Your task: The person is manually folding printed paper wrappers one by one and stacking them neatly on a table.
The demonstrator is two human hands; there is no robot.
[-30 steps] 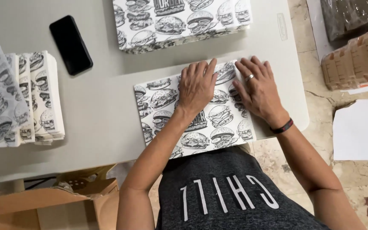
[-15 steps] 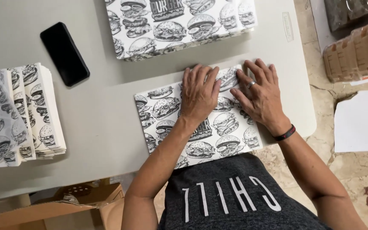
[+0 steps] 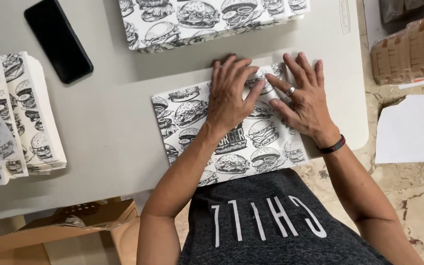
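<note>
Basically both flat: left hand [image 3: 229,95] and right hand [image 3: 303,100] spread open, gripping nothing, pressing on the burger-print paper sheet [image 3: 226,132] mid-frame at the grey table [image 3: 109,118] edge. Stack of same printed sheets [image 3: 212,17] just above, folded pile [image 3: 18,115] far left, black phone [image 3: 57,39] upper left, cardboard box [image 3: 50,230] lower left.

Both palms lie flat on the printed sheet [image 3: 231,142], so the left hand [image 3: 229,98] and right hand [image 3: 304,100] hide the paper beneath them, fold or flat (it cannot be told). Nearer the body, the sheet's lower edge slips under the grey shirt [image 3: 271,221]. Beyond the fingertips, a stack of sheets [image 3: 207,17] is cut by the top edge. Far left of the hands, a folded pile [image 3: 11,118] runs off frame. Right of them, brown trays [image 3: 410,49], perhaps cardboard, are cropped.
</note>
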